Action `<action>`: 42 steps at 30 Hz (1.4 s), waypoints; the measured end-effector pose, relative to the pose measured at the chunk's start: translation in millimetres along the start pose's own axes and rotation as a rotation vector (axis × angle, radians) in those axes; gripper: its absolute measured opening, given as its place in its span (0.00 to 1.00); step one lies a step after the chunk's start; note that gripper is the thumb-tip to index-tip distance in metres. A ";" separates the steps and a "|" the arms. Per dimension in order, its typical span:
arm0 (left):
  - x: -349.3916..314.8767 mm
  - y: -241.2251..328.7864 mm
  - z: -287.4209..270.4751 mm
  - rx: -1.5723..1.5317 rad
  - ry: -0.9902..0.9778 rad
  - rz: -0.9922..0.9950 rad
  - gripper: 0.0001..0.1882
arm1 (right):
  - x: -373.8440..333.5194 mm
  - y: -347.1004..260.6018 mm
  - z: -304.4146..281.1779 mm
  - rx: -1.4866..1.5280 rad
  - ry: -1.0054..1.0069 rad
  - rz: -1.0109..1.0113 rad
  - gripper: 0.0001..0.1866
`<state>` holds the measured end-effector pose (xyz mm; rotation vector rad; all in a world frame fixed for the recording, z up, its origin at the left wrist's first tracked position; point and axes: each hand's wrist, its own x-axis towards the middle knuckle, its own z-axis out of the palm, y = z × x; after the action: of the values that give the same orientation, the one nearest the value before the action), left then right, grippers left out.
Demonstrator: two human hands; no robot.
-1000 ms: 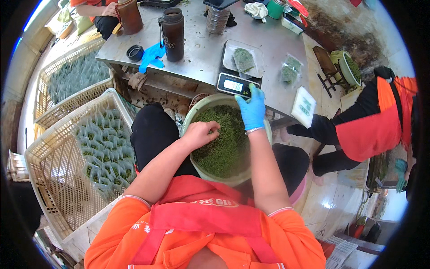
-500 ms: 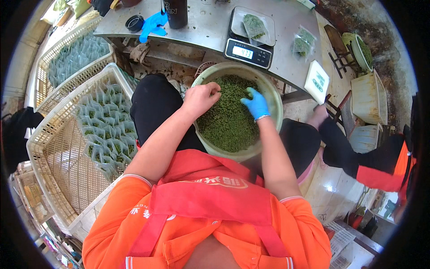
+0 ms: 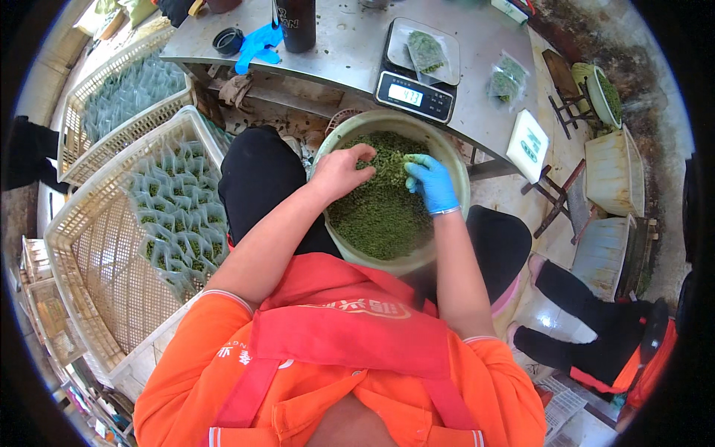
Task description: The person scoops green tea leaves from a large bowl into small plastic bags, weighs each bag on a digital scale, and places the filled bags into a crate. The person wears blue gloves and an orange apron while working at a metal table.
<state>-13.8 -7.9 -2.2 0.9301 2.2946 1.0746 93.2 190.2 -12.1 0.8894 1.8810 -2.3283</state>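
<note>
A large pale tub (image 3: 452, 141) between my knees holds a heap of small green berries (image 3: 380, 220) that look like green peppercorns. Over its left side is my bare left hand (image 3: 341, 173), with thumb and fingers curved apart and nothing visible in them. My right hand (image 3: 433, 184), in a blue glove, is closed on a small clump of green peppercorns (image 3: 408, 165) above the heap. Just beyond the tub, a digital scale (image 3: 414, 95) on the metal table bears a clear bag of green peppercorns (image 3: 426, 54).
Filled bags (image 3: 508, 78) and a white-and-green box (image 3: 527, 145) lie at the table's right. A dark bottle (image 3: 296, 26), black lid (image 3: 227, 42) and blue glove (image 3: 259, 48) are at its left. Crates (image 3: 97, 276) of bags stand left. Another person's legs (image 3: 573, 305) show at right.
My right hand has lifted from the heap with a clump of peppercorns. My left fingers have parted. The other person at right has shifted nearer to the lower edge.
</note>
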 end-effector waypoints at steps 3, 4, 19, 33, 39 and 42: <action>2.1 11.8 4.4 -0.418 -0.168 0.027 0.36 | -12.8 -12.3 6.2 0.128 -0.048 0.005 0.10; 0.8 15.0 6.5 -0.553 -0.193 -0.001 0.36 | -16.1 -15.6 9.7 0.162 -0.061 0.008 0.10; -0.3 8.6 0.3 -0.756 -0.233 -0.094 0.10 | -4.3 -75.8 8.8 0.371 -0.001 -0.297 0.12; 7.4 21.7 -14.1 -1.176 -0.061 0.019 0.32 | -11.7 -85.8 39.5 0.084 -0.049 -0.199 0.09; 1.0 19.1 -10.4 -1.003 -0.249 -0.113 0.07 | -11.2 -70.2 33.6 0.204 -0.004 -0.244 0.09; 1.2 17.1 -8.8 -0.960 -0.219 -0.117 0.06 | -12.0 -77.9 25.7 0.273 -0.006 -0.230 0.10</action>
<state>-13.5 -3.3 16.5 0.4655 1.3472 1.6656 64.8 184.4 65.6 0.7139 1.7766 -2.7704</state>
